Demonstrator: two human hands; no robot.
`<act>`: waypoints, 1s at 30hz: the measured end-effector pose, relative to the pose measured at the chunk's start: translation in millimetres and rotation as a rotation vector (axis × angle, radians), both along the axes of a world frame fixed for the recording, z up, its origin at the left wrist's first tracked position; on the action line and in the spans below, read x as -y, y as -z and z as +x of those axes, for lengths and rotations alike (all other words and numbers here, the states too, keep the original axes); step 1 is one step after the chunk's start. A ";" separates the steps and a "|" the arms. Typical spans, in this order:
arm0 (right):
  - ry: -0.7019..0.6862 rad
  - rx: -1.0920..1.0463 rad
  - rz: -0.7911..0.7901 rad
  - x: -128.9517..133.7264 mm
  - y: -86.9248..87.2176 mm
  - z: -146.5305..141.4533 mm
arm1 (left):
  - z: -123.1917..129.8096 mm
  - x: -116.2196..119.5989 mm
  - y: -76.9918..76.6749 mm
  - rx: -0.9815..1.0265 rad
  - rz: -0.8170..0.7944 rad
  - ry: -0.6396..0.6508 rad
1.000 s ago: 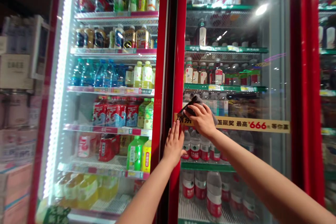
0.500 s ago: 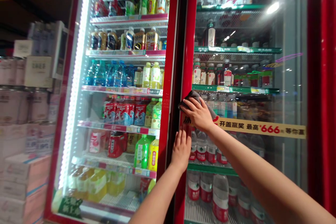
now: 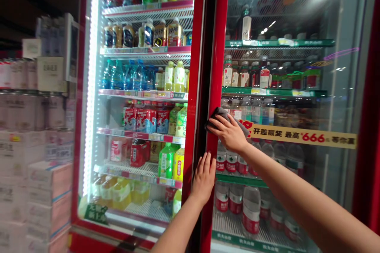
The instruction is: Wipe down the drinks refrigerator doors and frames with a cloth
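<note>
The right hand (image 3: 230, 132), fingers spread, presses a dark grey cloth (image 3: 227, 119) against the red metal door frame (image 3: 219, 63) and the left end of a yellow printed strip (image 3: 303, 135); this hand and the cloth hide that end. The left hand (image 3: 204, 174) lies flat and open, fingers together, on the frame's edge just below; its exact contact under the palm cannot be told. Behind the glass, clear plastic water bottles with red labels (image 3: 251, 211) stand on 2 levels, partly covered by the right forearm. Bottles on the top shelf are cut off. White stacked cartons (image 3: 49, 201) at far left are blurred, their print illegible.
</note>
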State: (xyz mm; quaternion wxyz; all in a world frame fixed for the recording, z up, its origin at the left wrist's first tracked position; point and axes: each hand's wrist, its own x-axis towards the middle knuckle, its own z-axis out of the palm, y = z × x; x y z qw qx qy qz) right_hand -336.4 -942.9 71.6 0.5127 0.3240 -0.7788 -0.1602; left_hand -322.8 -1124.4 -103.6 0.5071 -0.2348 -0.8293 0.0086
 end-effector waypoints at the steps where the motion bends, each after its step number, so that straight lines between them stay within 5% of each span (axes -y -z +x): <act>1: -0.023 0.009 0.028 0.6 11.7 0.1 | -0.1 -0.1 5.1 0.019 0.008 -0.003; 4: -0.119 0.056 0.178 -3.0 43.3 0.5 | 2.5 0.8 19.7 0.079 0.026 -0.010; 6: -0.167 0.083 0.267 -8.2 45.9 0.6 | 6.8 2.5 21.8 0.099 0.012 -0.005; 10: -0.084 0.023 0.081 -17.6 18.5 2.5 | 16.1 5.1 2.2 0.081 -0.005 -0.012; 13: 0.047 -0.030 -0.142 -22.6 24.5 9.9 | 21.2 3.7 -16.2 0.071 0.028 -0.023; 18: -0.034 0.040 0.087 -36.5 76.3 18.8 | 26.3 -5.7 -30.4 0.063 0.099 -0.006; 21: -0.080 0.064 0.199 -51.8 65.8 17.3 | 24.2 -17.1 -41.6 0.041 0.073 0.026; 25: 0.094 -0.026 -0.105 -72.5 46.6 19.9 | 14.2 -36.1 -63.6 0.030 0.018 0.053; 27: 0.173 -0.081 -0.266 -79.6 61.7 24.4 | 9.1 -43.9 -72.2 0.034 0.002 0.070; 30: 0.163 -0.070 -0.218 -85.6 95.4 31.6 | 4.9 -51.7 -79.1 0.042 0.022 0.091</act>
